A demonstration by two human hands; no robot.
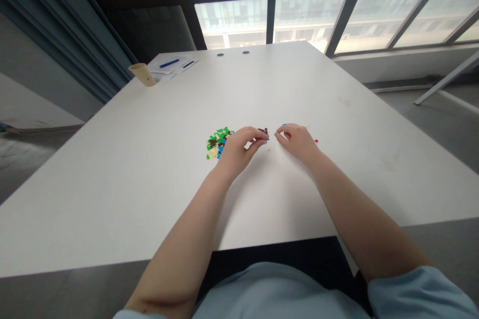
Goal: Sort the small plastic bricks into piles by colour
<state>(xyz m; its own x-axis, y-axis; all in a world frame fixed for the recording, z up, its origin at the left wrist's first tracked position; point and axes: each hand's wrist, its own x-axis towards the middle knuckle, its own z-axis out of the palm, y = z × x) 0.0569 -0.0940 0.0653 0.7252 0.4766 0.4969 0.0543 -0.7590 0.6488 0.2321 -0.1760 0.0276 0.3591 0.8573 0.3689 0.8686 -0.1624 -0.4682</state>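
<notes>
My left hand (241, 147) is closed in a pinch, with a small blue toy brick (268, 138) at its fingertips. Just beyond those fingertips show some dark brown bricks (265, 130); I cannot tell whether they are joined to the blue one. A short gap away, my right hand (297, 138) has thumb and fingers brought together; anything between them is too small to make out. Left of my left hand lies a loose pile of small green, brown, blue and yellow bricks (214, 140), partly covered by that hand. A red brick (316, 140) lies to the right of my right hand.
Both forearms rest over a large white table (149, 199). At its far left edge stand a tilted-looking beige cup (142, 75) and papers (179, 67) with a blue pen (169, 63). Bits of blue (284, 124) and yellow (307, 126) show behind my right hand.
</notes>
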